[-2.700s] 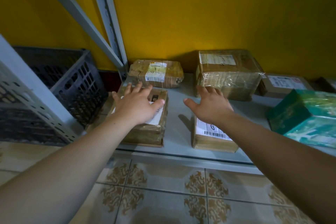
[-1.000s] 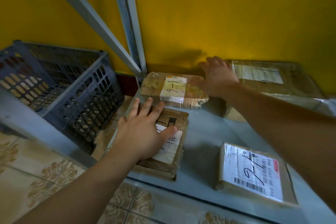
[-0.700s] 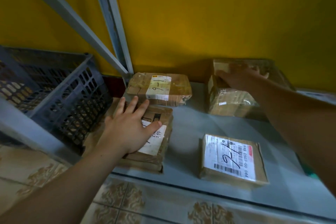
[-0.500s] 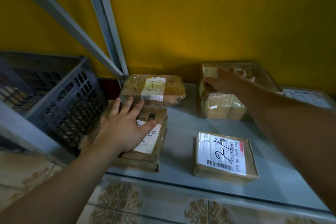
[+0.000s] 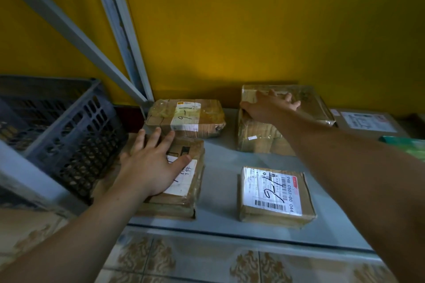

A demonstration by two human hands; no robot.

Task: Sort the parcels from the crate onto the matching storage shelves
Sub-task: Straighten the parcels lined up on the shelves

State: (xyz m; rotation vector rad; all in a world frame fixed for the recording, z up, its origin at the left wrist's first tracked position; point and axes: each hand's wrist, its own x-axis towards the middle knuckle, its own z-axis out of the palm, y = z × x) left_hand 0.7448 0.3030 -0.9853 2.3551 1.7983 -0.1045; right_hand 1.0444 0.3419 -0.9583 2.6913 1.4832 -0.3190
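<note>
Our left hand (image 5: pixel 154 167) lies flat, fingers spread and straight, on the brown parcel (image 5: pixel 186 181) at the front left corner of the shelf (image 5: pixel 218 161). It grips nothing; we judge it is squaring the parcel to the edge. Our right hand (image 5: pixel 269 105) rests open across the top of the taller parcel (image 5: pixel 259 135) at the back edge, probably nudging it into line. Both are brown card under glossy tape. The back-left parcel (image 5: pixel 186 117) and the front parcel (image 5: pixel 273 193) have white labels marked "9-1". The crate (image 5: pixel 69 135) stands just left of the shelf.
</note>
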